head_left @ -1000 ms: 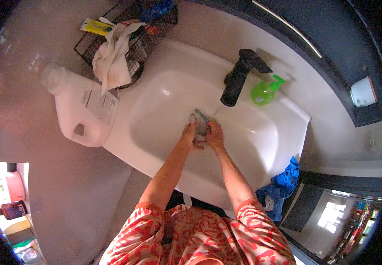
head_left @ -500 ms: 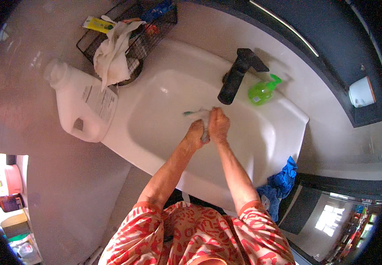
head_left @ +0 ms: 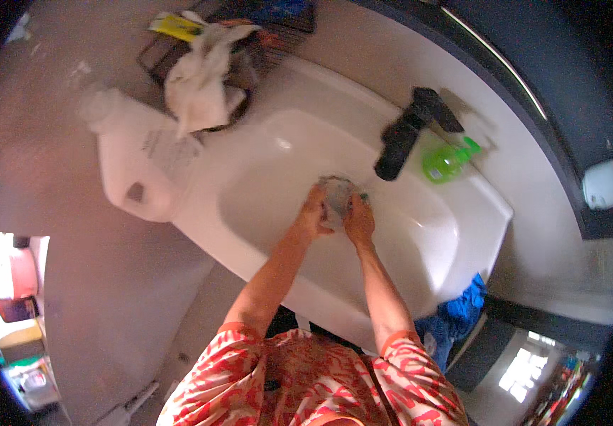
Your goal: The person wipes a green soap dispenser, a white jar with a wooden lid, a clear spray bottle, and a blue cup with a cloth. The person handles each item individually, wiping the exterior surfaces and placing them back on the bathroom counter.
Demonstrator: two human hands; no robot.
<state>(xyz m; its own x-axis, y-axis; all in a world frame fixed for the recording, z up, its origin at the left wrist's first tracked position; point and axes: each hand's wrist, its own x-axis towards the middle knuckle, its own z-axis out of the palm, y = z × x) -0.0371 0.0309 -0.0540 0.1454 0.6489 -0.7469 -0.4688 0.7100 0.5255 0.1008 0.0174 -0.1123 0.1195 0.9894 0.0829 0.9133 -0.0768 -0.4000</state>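
Observation:
Over the basin of the white sink [head_left: 250, 184], both my hands grip a round, greyish, see-through vessel [head_left: 337, 199] that resembles a glass cup; blur hides its exact kind. My left hand [head_left: 311, 214] closes round its left side, and my right hand [head_left: 359, 221] presses on its right side. A small dark greenish tip [head_left: 365, 197] sticks out by the right fingers; the rest of it is hidden. The black faucet [head_left: 400, 142] stands beyond my right hand, with no water stream visible from it.
A green pump soap bottle [head_left: 445, 163] stands beside the faucet. On the left are a large white jug [head_left: 136, 170] and a wire basket [head_left: 152, 58] with a pale cloth [head_left: 203, 82] draped over it. Blue cloth [head_left: 462, 307] hangs at the sink's right edge.
The hands have moved apart around the vessel, which now shows its round form. The green-tipped brush-like stick that pointed left no longer shows there. The whole view has shifted slightly.

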